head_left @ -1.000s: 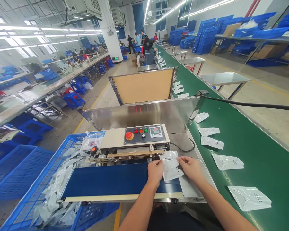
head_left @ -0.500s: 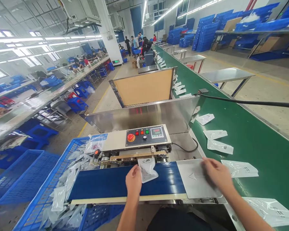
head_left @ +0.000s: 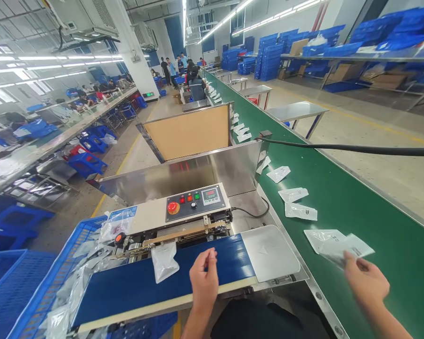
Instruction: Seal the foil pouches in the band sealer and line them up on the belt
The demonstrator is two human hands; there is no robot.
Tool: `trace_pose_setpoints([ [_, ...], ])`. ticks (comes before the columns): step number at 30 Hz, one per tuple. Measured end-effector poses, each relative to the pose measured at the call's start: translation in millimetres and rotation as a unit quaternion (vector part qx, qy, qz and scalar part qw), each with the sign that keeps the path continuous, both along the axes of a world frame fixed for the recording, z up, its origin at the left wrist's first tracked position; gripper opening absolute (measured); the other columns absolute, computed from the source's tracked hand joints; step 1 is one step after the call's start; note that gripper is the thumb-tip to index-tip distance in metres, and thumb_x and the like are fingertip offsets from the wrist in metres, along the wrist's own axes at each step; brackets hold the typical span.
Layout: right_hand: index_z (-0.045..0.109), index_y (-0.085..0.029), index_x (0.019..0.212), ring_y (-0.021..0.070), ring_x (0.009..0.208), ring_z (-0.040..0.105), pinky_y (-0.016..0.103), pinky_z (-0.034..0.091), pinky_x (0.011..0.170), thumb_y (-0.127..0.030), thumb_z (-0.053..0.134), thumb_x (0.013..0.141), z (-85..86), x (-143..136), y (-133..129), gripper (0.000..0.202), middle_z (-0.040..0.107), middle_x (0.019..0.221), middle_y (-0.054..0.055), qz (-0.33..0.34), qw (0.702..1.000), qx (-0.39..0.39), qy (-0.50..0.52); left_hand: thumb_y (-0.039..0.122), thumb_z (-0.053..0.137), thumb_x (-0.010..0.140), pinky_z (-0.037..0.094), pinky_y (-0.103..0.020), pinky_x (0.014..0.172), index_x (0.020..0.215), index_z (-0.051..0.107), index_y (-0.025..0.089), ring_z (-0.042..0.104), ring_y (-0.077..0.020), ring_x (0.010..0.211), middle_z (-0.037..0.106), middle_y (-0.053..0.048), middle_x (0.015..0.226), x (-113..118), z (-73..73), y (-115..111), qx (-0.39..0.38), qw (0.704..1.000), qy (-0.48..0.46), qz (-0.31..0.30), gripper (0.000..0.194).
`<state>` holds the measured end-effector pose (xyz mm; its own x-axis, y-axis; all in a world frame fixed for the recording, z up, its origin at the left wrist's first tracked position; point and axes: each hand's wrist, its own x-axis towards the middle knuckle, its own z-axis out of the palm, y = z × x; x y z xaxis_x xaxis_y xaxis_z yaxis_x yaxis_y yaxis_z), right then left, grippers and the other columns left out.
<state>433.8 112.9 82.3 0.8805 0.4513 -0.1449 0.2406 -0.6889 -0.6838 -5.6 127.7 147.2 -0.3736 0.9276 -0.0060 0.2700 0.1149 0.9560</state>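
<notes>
My right hand [head_left: 367, 282], at the near side of the green conveyor belt [head_left: 381, 216], has its thumb and fingers closed on the end of a white pouch [head_left: 358, 246]. That pouch is slightly blurred and overlaps another white pouch [head_left: 321, 239] on the belt. Over the front edge of the blue belt [head_left: 229, 263] of the band sealer [head_left: 151, 212], my left hand [head_left: 204, 278] is pinched together with nothing visible in it. To its left, a filled white pouch [head_left: 165, 263] has its top edge in the sealer's band and its body over the blue belt.
A blue basket [head_left: 31, 287] heaped with pouches stands at the sealer's left end. Several more pouches lie farther along the green belt. A steel panel [head_left: 198, 176] rises behind the sealer, and a black cable [head_left: 339, 147] crosses above the conveyor.
My right hand has moved from the steel plate to the green belt and taken hold of a pouch. My left hand has let go of the pouch in the sealer, which has travelled left.
</notes>
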Motion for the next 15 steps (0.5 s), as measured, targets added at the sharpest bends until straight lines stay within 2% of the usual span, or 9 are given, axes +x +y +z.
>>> trace_pose_setpoints([
  [2, 0.073, -0.018, 0.108, 0.0381, 0.08, 0.072, 0.051, 0.056, 0.079, -0.076, 0.065, 0.073, 21.7, -27, 9, 0.068, 0.075, 0.082, 0.018, -0.008, 0.998, 0.044, 0.047, 0.06, 0.069, 0.097, 0.067, -0.04, 0.086, 0.103, 0.087, 0.021, 0.081, -0.03, 0.095, 0.085, -0.015, 0.105, 30, 9.3, 8, 0.031, 0.995, 0.01, -0.097, 0.044],
  [3, 0.071, -0.02, 0.105, 0.0356, 0.081, 0.071, 0.048, 0.057, 0.08, -0.078, 0.069, 0.069, 33.7, -46, 12, 0.067, 0.075, 0.083, 0.015, 0.014, 0.995, 0.079, 0.057, 0.056, 0.07, 0.097, 0.067, -0.04, 0.089, 0.107, 0.087, 0.021, 0.08, -0.0306, 0.1, 0.085, -0.016, 0.11, 45, 13.4, 10, 0.042, 0.989, 0.007, -0.138, 0.04],
  [5, 0.068, -0.022, 0.097, 0.0299, 0.077, 0.069, 0.041, 0.056, 0.077, -0.083, 0.072, 0.068, 56.7, -89, 14, 0.067, 0.074, 0.08, 0.01, 0.101, 0.981, 0.15, 0.065, 0.05, 0.072, 0.097, 0.065, -0.042, 0.098, 0.122, 0.084, 0.021, 0.078, -0.0322, 0.112, 0.083, -0.016, 0.125, 74, 19.2, 13, 0.05, 0.977, -0.023, -0.204, 0.04],
  [7, 0.071, -0.022, 0.095, 0.0242, 0.07, 0.064, 0.036, 0.054, 0.069, -0.084, 0.073, 0.072, 74.4, -133, 15, 0.067, 0.069, 0.072, 0.005, 0.203, 0.955, 0.191, 0.101, 0.049, 0.072, 0.098, 0.062, -0.043, 0.106, 0.137, 0.078, 0.02, 0.075, -0.0336, 0.123, 0.078, -0.017, 0.138, 97, 21.2, 15, 0.04, 0.964, -0.067, -0.253, 0.049],
  [8, 0.072, -0.021, 0.098, 0.0219, 0.066, 0.061, 0.034, 0.053, 0.066, -0.083, 0.073, 0.076, 80.5, -152, 16, 0.066, 0.065, 0.068, 0.003, 0.245, 0.939, 0.205, 0.125, 0.05, 0.07, 0.099, 0.061, -0.044, 0.109, 0.14, 0.077, 0.02, 0.074, -0.0339, 0.125, 0.077, -0.017, 0.14, 104, 20.8, 16, 0.033, 0.962, -0.084, -0.259, 0.051],
  [10, 0.074, -0.019, 0.113, 0.0198, 0.065, 0.059, 0.032, 0.052, 0.064, -0.081, 0.074, 0.08, 87.2, -181, 18, 0.07, 0.062, 0.068, 0.0, 0.295, 0.909, 0.235, 0.178, 0.054, 0.064, 0.103, 0.059, -0.044, 0.11, 0.137, 0.078, 0.018, 0.074, -0.0341, 0.124, 0.079, -0.017, 0.136, 110, 18.1, 20, 0.018, 0.967, -0.104, -0.23, 0.051],
  [13, 0.067, -0.017, 0.138, 0.0197, 0.069, 0.063, 0.032, 0.054, 0.065, -0.08, 0.075, 0.081, 87.6, -200, 23, 0.086, 0.068, 0.078, 0.003, 0.314, 0.865, 0.275, 0.279, 0.057, 0.064, 0.102, 0.06, -0.041, 0.104, 0.133, 0.078, 0.015, 0.076, -0.033, 0.117, 0.082, -0.017, 0.127, 100, 12.8, 24, 0.009, 0.979, -0.114, -0.168, 0.054],
  [15, 0.071, -0.016, 0.13, 0.0188, 0.063, 0.06, 0.031, 0.051, 0.059, -0.083, 0.075, 0.079, 84.3, -203, 23, 0.084, 0.067, 0.071, 0.002, 0.334, 0.845, 0.253, 0.333, 0.056, 0.065, 0.101, 0.061, -0.038, 0.094, 0.126, 0.081, 0.015, 0.076, -0.0298, 0.105, 0.083, -0.015, 0.115, 88, 10.8, 25, 0.019, 0.979, -0.089, -0.18, 0.05],
])
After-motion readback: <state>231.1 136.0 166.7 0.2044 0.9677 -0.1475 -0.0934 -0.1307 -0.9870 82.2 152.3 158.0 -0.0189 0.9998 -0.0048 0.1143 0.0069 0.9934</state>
